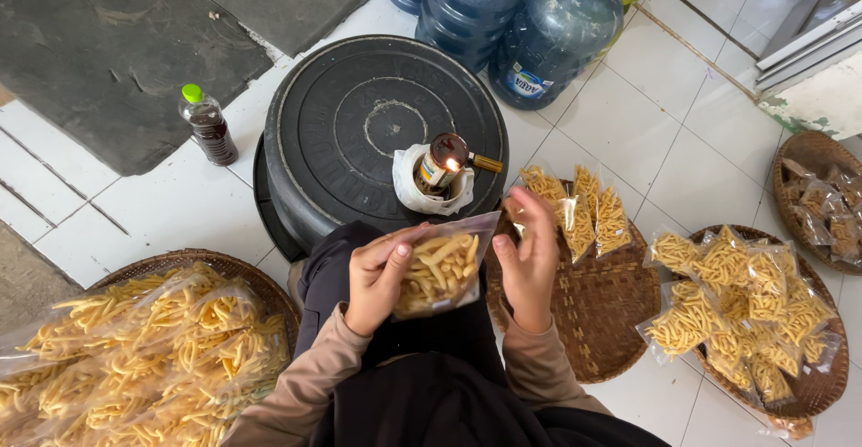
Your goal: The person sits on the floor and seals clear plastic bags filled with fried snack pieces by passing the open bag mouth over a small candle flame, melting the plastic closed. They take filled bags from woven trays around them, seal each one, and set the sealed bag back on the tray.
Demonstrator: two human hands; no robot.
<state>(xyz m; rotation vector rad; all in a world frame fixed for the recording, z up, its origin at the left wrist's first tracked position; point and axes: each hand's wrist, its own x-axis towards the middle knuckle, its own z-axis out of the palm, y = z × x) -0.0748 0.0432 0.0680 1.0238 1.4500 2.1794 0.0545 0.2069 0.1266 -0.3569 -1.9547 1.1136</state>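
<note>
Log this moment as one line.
left hand: holds snack bag | right hand: at bag edge | oil lamp: lit on black lid
</note>
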